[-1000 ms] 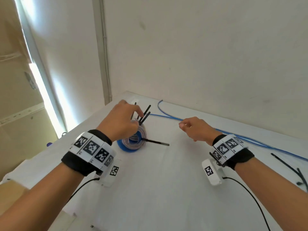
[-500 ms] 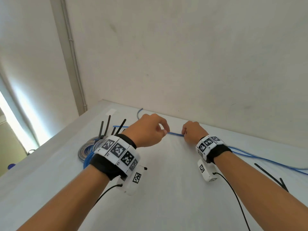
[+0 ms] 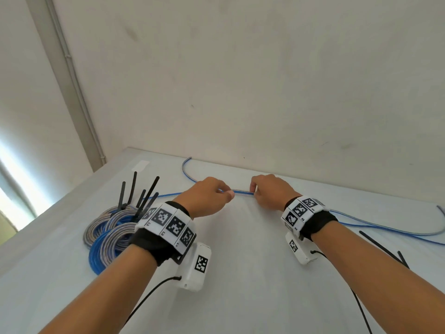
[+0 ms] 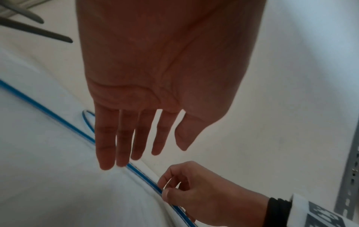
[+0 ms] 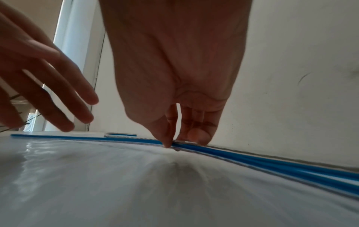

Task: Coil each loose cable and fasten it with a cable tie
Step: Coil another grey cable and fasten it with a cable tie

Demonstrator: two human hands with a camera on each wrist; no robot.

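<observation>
Blue-and-white flat loose cable, long axis left-right along the white table: right hand pinches it; left hand, fingers straight, apparently touching, just left.

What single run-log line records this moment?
right hand: pinches loose cable | left hand: fingers straight, over cable | coiled cables: tied, on table

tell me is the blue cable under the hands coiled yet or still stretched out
Stretched out, not coiled. The blue cable runs in a long line across the table; the right hand pinches it, and the left hand reaches in, fingers straight.
</observation>
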